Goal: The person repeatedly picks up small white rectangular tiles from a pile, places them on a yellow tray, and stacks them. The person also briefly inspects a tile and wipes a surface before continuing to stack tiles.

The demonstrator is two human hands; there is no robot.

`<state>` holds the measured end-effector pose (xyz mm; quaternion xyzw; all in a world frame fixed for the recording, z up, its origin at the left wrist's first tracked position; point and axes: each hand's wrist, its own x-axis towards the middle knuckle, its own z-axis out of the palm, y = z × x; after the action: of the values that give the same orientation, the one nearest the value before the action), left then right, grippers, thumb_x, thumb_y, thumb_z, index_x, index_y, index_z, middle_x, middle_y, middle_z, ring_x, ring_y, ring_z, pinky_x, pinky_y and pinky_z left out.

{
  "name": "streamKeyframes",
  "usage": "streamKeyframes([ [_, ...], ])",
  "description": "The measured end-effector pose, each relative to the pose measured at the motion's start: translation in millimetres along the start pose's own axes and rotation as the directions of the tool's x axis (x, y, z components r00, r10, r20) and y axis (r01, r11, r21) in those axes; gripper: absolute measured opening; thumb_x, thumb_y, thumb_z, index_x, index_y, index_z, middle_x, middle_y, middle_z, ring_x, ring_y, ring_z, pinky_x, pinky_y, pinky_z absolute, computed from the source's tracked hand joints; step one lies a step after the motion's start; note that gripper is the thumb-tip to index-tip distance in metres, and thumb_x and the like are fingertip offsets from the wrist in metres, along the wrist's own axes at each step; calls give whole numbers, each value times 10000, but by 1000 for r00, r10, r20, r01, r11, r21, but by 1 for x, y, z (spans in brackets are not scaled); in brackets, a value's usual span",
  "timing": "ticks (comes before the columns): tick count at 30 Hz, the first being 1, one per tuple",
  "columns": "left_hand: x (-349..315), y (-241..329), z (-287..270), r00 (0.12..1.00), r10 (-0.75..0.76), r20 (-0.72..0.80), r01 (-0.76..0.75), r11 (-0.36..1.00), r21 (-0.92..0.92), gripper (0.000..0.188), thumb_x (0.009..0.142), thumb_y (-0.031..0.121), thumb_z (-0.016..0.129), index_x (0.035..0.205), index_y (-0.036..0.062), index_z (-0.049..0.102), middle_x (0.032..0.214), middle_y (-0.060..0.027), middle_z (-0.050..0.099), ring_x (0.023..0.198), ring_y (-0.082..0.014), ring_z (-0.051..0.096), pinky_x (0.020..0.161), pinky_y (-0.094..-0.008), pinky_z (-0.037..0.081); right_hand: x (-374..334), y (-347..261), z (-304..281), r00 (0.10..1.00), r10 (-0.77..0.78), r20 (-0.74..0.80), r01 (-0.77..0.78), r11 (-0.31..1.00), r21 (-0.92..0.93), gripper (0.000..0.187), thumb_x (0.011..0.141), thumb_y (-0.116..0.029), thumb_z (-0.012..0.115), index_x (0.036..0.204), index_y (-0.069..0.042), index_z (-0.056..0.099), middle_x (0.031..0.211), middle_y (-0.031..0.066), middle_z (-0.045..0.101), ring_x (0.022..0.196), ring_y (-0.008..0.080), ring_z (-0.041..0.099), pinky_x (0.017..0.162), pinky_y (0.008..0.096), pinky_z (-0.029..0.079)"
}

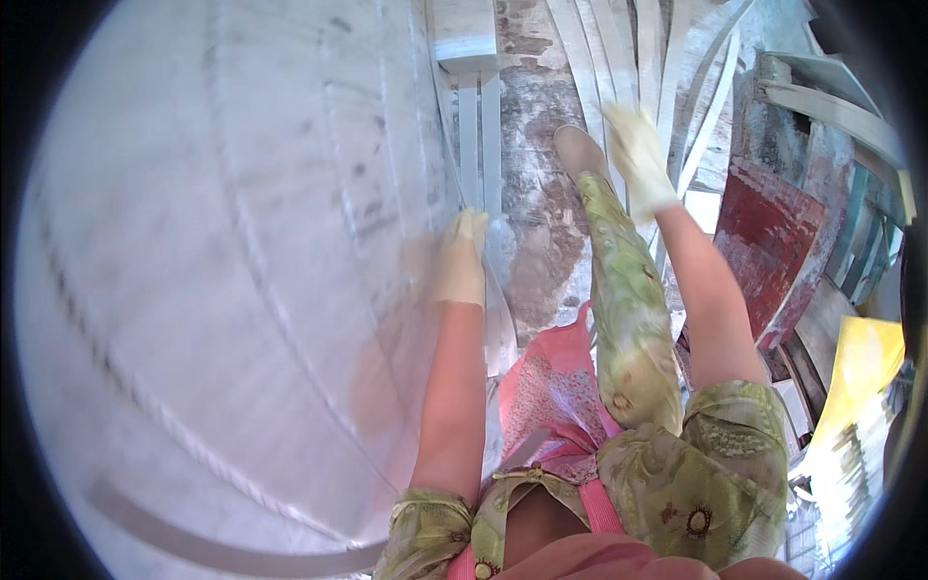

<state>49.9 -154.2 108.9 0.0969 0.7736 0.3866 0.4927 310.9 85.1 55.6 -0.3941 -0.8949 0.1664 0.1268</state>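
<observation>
A large whitish panel (pixel 280 222) with lengthwise lines and dark smudges fills my left side. At its right edge is my left hand (pixel 462 259), in a cream glove, its fingertips bunched together. What those fingers hold, if anything, I cannot make out. Two narrow white strips (pixel 479 145) run beyond that hand. My right hand (pixel 640 164), gloved alike and smeared by motion, reaches forward with its fingers stretched out, close to several long pale strips (pixel 667 68) on the floor. No object shows in it.
Beside my outstretched leg (pixel 628 300) the floor (pixel 541 213) is stained and worn. A red, paint-worn board (pixel 768 242) lies to the right among other boards, with a yellow sheet (pixel 860 362) nearer. A pale block (pixel 466 48) sits at the far end of the narrow strips.
</observation>
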Motion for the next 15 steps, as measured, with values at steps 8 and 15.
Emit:
streamKeyframes([
  [8, -174, 35, 11, 972, -229, -48, 229, 973, -9, 454, 990, 351, 570, 1334, 55, 593, 1291, -156, 636, 1200, -281, 573, 1037, -422, 431, -551, -52, -163, -15, 381, 924, -221, 901, -375, 358, 913, -358, 586, 1077, -95, 767, 1153, 142, 741, 1086, 343, 702, 931, 447, 559],
  [15, -306, 66, 16, 995, 101, -7, -99, 955, -279, 400, 1001, 338, 542, 1331, 114, 563, 1316, -67, 588, 1208, -217, 523, 1027, -407, 428, -705, -161, -148, 216, 583, 783, -833, 528, -164, 456, 918, -472, 569, 1143, -120, 752, 1190, 169, 723, 1104, 378, 690, 942, 458, 546],
])
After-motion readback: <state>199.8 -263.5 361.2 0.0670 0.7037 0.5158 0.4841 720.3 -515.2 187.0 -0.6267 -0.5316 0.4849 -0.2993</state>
